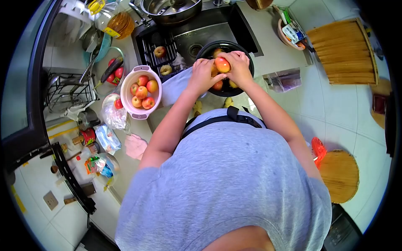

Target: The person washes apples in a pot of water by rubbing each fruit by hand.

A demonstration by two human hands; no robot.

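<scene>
A red and yellow apple (222, 64) is between my two hands, above a dark round basin (202, 51) at the sink's front edge. My right hand (238, 69) curls round the apple from the right. From the other side, my left hand (203, 76) closes on it, its fingertips partly hidden. Several more apples lie in the basin under my hands, among them a red one (217, 85). Left of my left arm stands a pink colander (124, 94) with several apples (141, 91) in it.
Two apples rest on a black rack (155, 42) in the sink (234, 26). A large metal pot (180, 16) stands behind it. An oil jug (121, 26), a plastic bag (115, 119) and a wipes pack (108, 139) are on the left. A round wooden stool (341, 176) stands lower right.
</scene>
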